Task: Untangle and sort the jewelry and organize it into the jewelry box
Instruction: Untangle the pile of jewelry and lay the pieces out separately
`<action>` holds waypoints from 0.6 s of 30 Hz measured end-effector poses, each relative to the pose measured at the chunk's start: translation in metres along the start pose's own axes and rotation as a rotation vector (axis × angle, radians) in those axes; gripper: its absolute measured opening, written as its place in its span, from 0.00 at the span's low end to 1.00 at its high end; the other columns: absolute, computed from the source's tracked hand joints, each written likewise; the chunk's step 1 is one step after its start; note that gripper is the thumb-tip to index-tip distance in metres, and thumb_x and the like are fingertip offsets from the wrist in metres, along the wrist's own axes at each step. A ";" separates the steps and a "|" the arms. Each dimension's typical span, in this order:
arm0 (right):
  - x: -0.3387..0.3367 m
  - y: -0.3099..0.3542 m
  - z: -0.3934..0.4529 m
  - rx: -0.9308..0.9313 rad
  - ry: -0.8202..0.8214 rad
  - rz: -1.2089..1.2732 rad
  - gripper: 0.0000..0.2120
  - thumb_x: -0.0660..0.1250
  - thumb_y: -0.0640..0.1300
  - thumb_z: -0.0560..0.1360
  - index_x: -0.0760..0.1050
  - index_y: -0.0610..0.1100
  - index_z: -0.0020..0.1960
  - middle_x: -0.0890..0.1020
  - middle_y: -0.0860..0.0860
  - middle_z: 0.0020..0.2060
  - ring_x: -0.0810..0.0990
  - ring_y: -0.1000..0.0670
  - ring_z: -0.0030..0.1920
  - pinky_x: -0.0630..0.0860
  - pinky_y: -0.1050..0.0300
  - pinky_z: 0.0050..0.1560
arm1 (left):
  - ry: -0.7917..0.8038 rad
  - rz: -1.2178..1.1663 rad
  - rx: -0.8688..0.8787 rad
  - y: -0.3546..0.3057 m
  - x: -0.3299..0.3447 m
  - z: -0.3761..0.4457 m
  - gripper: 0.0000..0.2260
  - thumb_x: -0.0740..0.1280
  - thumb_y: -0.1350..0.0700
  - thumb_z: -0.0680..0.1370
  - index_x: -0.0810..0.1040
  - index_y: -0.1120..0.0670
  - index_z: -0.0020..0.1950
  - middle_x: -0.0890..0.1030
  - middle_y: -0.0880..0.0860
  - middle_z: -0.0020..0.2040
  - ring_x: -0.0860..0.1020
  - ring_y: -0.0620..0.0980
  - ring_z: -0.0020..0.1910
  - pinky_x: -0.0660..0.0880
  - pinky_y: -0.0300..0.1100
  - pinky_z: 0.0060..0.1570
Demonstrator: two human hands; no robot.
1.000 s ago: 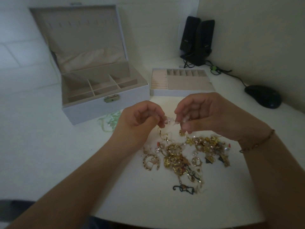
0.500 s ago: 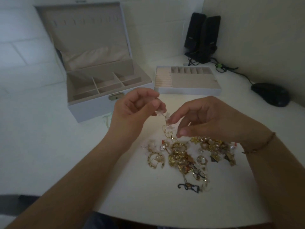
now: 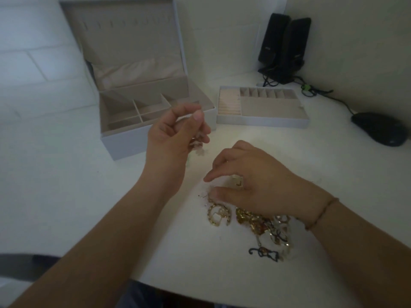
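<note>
- A small pale earring [image 3: 198, 147], blurred, dangles from the left hand [image 3: 175, 138], whose thumb and fingers pinch it above the table [image 3: 66, 196].
- The open jewelry box [image 3: 138, 112] lies just beyond that hand, up and left, so the left hand is nearer it.
- The removable tray [image 3: 262, 107] sits right of the box.
- The right hand [image 3: 251, 185] hovers low over the tangled jewelry pile [image 3: 255, 225], fingers loosely curled; whether it grips a piece I cannot tell.

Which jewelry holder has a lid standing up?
The big jewelry box on the left: its lid stands open. The flat tray beside it has none.
</note>
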State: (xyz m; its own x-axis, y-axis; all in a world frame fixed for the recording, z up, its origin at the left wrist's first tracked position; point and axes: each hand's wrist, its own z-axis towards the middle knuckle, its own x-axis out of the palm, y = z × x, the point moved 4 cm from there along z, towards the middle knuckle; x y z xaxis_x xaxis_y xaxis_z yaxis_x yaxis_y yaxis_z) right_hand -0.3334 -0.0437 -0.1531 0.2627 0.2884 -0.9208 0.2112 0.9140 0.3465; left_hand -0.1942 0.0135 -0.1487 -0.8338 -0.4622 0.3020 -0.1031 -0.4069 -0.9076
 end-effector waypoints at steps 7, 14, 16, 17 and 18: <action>0.005 0.003 0.001 0.001 0.073 -0.157 0.09 0.68 0.55 0.70 0.79 0.60 0.50 0.75 0.64 0.49 0.66 0.55 0.51 0.67 0.53 0.51 | -0.017 -0.105 -0.066 0.003 -0.004 0.003 0.03 0.67 0.54 0.78 0.81 0.50 0.48 0.80 0.50 0.33 0.73 0.48 0.33 0.71 0.42 0.41; -0.003 0.000 0.001 0.018 0.041 0.049 0.11 0.67 0.51 0.67 0.79 0.59 0.49 0.78 0.63 0.47 0.69 0.55 0.52 0.67 0.52 0.55 | -0.012 -0.113 -0.064 0.003 -0.004 0.003 0.05 0.65 0.56 0.79 0.81 0.53 0.49 0.81 0.53 0.35 0.73 0.50 0.33 0.70 0.41 0.38; -0.002 0.003 0.001 -0.011 0.049 0.010 0.11 0.66 0.55 0.67 0.80 0.59 0.49 0.79 0.64 0.46 0.69 0.56 0.51 0.68 0.53 0.53 | -0.015 -0.117 -0.067 0.002 -0.004 0.003 0.05 0.65 0.57 0.79 0.81 0.52 0.49 0.80 0.52 0.35 0.73 0.49 0.33 0.71 0.40 0.39; -0.001 0.004 0.001 -0.024 0.052 -0.020 0.10 0.67 0.57 0.69 0.81 0.60 0.49 0.79 0.64 0.46 0.69 0.57 0.51 0.68 0.53 0.52 | -0.020 -0.115 -0.070 0.003 -0.004 0.003 0.05 0.65 0.57 0.79 0.81 0.52 0.49 0.80 0.52 0.35 0.73 0.49 0.33 0.72 0.40 0.39; 0.000 0.005 0.002 -0.031 0.053 -0.042 0.09 0.67 0.59 0.70 0.81 0.59 0.48 0.79 0.64 0.45 0.69 0.57 0.51 0.68 0.53 0.52 | -0.024 -0.106 -0.075 0.003 -0.004 0.003 0.05 0.65 0.56 0.79 0.81 0.52 0.49 0.80 0.52 0.34 0.73 0.49 0.33 0.71 0.40 0.39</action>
State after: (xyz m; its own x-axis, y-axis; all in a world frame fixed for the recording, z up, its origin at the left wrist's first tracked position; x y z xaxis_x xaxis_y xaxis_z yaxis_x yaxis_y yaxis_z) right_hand -0.3308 -0.0401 -0.1512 0.2039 0.2637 -0.9428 0.1917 0.9337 0.3025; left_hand -0.1897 0.0119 -0.1519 -0.8028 -0.4390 0.4034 -0.2308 -0.3950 -0.8892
